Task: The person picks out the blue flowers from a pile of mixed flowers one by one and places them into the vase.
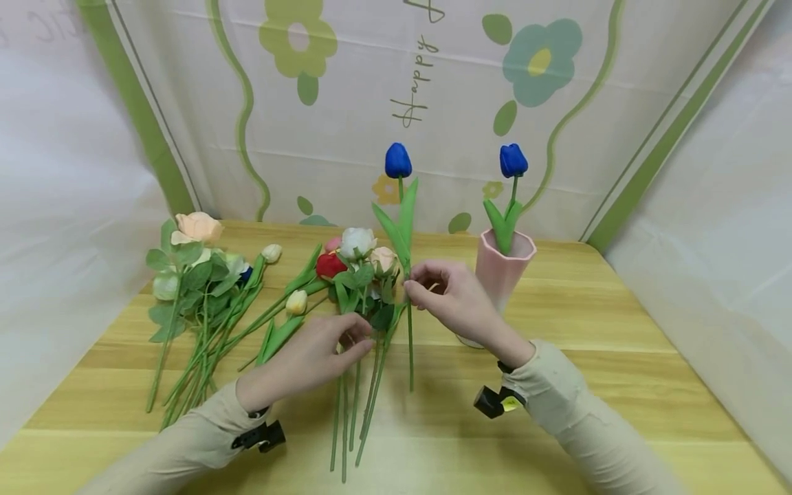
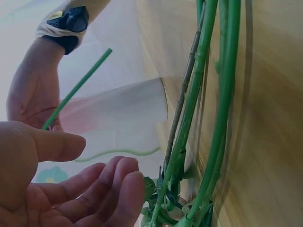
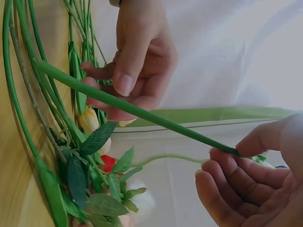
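Note:
Between thumb and fingertips my right hand [image 1: 456, 297] pinches the stem of a blue tulip [image 1: 399, 161], which stands upright above the table; in the right wrist view its green stem [image 3: 142, 113] slants toward my left hand. My left hand [image 1: 318, 347] hovers by a bunch of artificial flowers, its fingers loosely bent and nothing between them. In that bunch are a white rose [image 1: 357, 243], a red rose [image 1: 331, 265] and a peach rose [image 1: 383, 258]. To the right, a pink vase [image 1: 504, 271] holds another blue tulip [image 1: 513, 161].
A second pile of flowers, with a peach rose [image 1: 199, 227] and a white tulip [image 1: 271, 253], lies on the left of the wooden table [image 1: 619, 385]. A yellowish tulip [image 1: 296, 302] lies between the bunches. Behind the table hangs a printed curtain [image 1: 353, 130].

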A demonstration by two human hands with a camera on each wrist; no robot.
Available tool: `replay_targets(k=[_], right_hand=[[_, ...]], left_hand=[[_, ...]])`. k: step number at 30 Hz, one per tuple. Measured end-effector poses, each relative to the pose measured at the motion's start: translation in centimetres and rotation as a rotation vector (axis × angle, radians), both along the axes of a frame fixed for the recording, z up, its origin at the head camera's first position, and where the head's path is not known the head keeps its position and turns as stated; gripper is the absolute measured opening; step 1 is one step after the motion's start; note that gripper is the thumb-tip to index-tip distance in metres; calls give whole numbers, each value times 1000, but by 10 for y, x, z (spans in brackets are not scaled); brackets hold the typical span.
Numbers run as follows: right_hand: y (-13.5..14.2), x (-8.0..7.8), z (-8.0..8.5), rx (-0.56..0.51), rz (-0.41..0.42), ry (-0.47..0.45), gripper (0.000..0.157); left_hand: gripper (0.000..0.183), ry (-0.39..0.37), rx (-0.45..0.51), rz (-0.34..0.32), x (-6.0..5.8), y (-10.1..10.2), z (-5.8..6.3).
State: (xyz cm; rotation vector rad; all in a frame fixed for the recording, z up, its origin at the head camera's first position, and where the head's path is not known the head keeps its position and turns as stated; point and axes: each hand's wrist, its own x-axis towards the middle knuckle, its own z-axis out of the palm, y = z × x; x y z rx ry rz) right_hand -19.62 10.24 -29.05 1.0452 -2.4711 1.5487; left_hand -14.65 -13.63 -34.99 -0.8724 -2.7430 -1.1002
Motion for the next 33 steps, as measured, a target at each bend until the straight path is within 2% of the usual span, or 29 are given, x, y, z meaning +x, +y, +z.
replay_targets(k=[5, 14, 18, 25, 31, 33], right_hand=[[1, 0, 13, 63, -3, 107, 8], [-6, -2, 31, 149, 31, 376, 9], [-13, -6, 40, 176, 70, 447, 9], [-25, -11, 51, 260, 97, 517, 9], [-34, -9, 59, 370, 95, 683, 9], [-36, -9, 63, 383, 112, 711, 9]], left_hand=[[15, -36, -23, -7, -1, 0, 0], [18, -60, -42, -12, -1, -1, -2], [18, -74, -50, -9, 0, -1, -5], [16, -88, -45, -31, 1, -1, -7], [15, -96, -41, -52, 1, -1, -7], [14, -96, -40, -58, 0, -1, -7]])
